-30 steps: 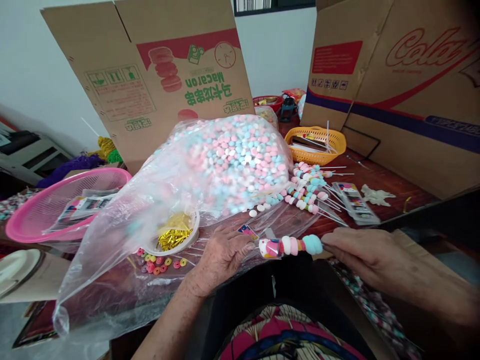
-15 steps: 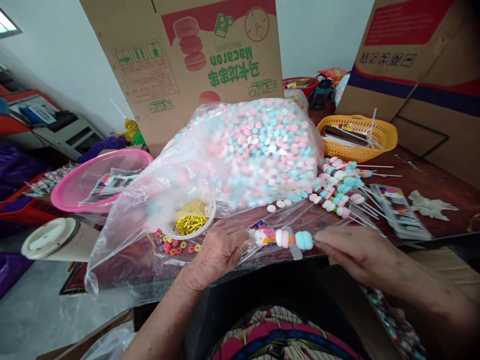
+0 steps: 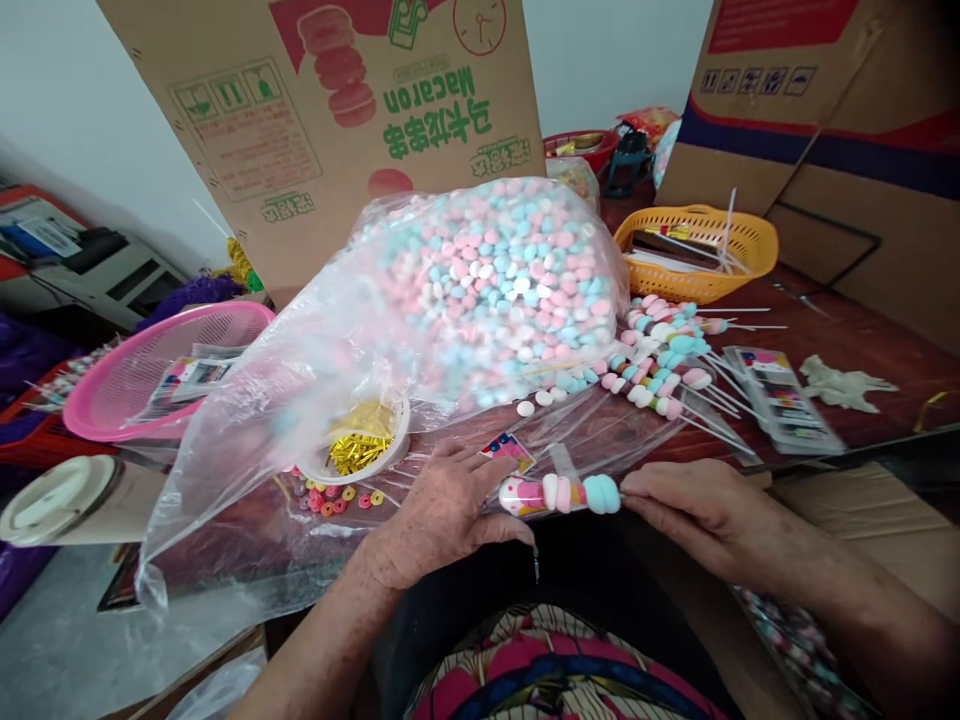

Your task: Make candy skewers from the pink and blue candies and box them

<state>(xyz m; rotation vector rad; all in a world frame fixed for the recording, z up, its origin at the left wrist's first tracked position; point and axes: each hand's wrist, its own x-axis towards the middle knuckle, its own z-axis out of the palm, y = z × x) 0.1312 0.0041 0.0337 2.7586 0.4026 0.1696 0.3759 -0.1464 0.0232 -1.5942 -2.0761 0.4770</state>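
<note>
A marshmallow skewer (image 3: 559, 494) in pink, white and blue lies level between my hands, with a clear, printed wrapper at its left end. My right hand (image 3: 694, 510) pinches it at the right end, by the blue marshmallows. My left hand (image 3: 457, 505) is open beside the wrapped end, thumb and fingers spread apart; a small shiny strip (image 3: 536, 565) hangs at the thumb tip. Behind the left fingers is a printed card (image 3: 508, 452). A white bowl (image 3: 401, 440) with gold twist ties (image 3: 358, 453) stands beyond my left hand, near scattered candy rings (image 3: 330, 500).
A big clear bag of pastel marshmallows (image 3: 487, 280) fills the middle. To its right are finished skewers (image 3: 660, 360), a yellow basket (image 3: 694, 285) and a stack of printed wrappers (image 3: 780, 400). A pink basket (image 3: 82, 410) and a lidded cup (image 3: 112, 500) stand left. Cardboard boxes rise behind.
My left hand has opened from its pinch on the skewer's left end, with the thumb now lowered away. The right hand still holds the skewer. The view has shifted slightly.
</note>
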